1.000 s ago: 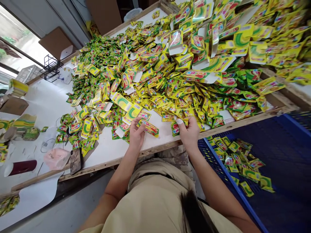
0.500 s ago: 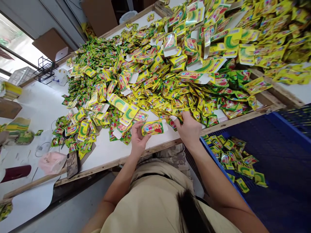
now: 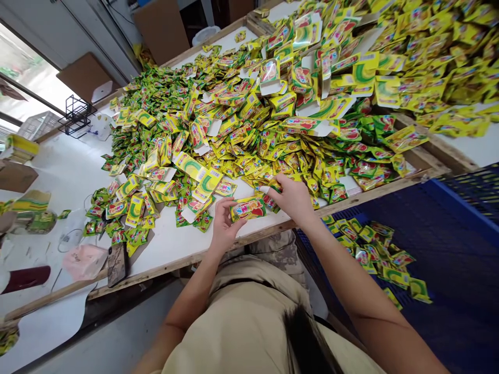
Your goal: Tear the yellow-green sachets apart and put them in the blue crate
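My left hand [image 3: 225, 222] is closed around the left end of a small yellow-and-green printed carton [image 3: 248, 209], held just above the white table near its front edge. The carton lies flat in the grip with its printed front facing up and its right end towards my other hand. Pinched at that end, the fingers of my right hand [image 3: 294, 200] hold a small green packet [image 3: 274, 205], mostly covered by the fingers and the carton's white flap. Just beyond both hands spreads a big heap of yellow and green packets [image 3: 265, 148] mixed with printed cartons.
A wooden rim [image 3: 268, 231] edges the table. Below right, a blue crate [image 3: 448, 270] holds several filled-looking cartons. A phone [image 3: 117, 265], a pink plastic bag [image 3: 84, 261] and a black wire rack [image 3: 77, 115] are on the left. More yellow packets [image 3: 448, 67] cover the far right.
My right hand has moved left, bringing the packet against the carton's right end. The carton has shifted slightly right in my left hand, and its white flap is now mostly covered.
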`<state>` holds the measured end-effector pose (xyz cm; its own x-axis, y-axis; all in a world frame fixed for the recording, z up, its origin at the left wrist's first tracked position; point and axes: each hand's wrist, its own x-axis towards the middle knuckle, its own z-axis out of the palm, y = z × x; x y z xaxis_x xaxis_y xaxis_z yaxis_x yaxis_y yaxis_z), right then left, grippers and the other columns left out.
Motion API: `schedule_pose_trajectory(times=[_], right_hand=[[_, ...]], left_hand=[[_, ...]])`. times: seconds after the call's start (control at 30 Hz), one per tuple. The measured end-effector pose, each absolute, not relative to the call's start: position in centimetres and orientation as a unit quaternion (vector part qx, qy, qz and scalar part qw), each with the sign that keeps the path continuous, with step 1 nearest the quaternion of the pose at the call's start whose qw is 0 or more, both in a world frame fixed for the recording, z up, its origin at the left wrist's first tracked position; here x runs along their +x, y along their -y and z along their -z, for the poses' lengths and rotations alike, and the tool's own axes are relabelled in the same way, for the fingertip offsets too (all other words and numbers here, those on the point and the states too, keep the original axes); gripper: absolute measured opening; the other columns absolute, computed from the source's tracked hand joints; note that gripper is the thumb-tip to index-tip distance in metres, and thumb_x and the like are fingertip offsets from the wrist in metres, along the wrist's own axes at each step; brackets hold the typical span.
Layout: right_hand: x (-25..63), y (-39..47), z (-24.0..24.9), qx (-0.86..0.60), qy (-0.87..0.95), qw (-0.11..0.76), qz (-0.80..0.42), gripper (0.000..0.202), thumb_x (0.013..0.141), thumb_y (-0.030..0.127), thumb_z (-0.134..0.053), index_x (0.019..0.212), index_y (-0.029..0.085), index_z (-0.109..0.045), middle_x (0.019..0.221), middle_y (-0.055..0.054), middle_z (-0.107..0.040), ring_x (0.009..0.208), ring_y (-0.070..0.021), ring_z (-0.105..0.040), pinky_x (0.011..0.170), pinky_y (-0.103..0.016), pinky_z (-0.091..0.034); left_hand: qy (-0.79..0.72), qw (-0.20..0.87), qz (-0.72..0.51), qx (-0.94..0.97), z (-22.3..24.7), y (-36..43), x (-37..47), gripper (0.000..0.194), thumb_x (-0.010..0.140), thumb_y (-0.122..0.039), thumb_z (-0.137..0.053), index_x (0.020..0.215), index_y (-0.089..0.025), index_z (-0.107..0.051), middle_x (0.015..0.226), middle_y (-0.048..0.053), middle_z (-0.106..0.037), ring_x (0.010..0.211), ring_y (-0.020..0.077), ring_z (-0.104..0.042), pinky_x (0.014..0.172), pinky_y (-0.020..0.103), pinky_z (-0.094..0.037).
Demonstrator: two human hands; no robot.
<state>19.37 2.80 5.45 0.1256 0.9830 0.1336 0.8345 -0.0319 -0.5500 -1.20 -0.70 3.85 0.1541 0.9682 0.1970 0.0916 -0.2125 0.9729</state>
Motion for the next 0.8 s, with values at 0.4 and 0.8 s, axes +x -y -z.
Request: schedule_pose_trajectory(times=[0.4, 0.8], right_hand=[[17.5, -3.0, -4.5, -0.695, 0.604, 0.302, -0.247, 0.035, 0.079, 0.050, -0.057, 0.063, 0.022, -0.043, 0.051, 0.005, -0.037, 0.050, -0.0123, -0.033, 0.052, -0.025, -0.021], [15.9, -3.6, -2.4, -0.629, 0.704, 0.289, -0.156, 0.025, 0.086, 0.043, -0.053, 0.080, 0.020, -0.058, 0.062, -0.002, -0.059, 0.059, -0.0179, -0.051, 0.056, -0.026, -0.028]], left_hand=[[-0.561, 0.282, -0.240, 0.741, -3.4, 0.5, -0.7, 0.071, 0.064, -0.038, -0.078, 0.125, -0.023, -0.047, 0.112, 0.010, -0.059, 0.108, 0.0302, -0.052, 0.096, 0.046, -0.038], [-0.522, 0.311, -0.161, 0.778, -1.9, 0.2, -0.2, 0.066, 0.073, -0.033, -0.066, 0.130, -0.017, -0.038, 0.121, 0.012, -0.056, 0.111, 0.0282, -0.056, 0.092, 0.042, -0.047]])
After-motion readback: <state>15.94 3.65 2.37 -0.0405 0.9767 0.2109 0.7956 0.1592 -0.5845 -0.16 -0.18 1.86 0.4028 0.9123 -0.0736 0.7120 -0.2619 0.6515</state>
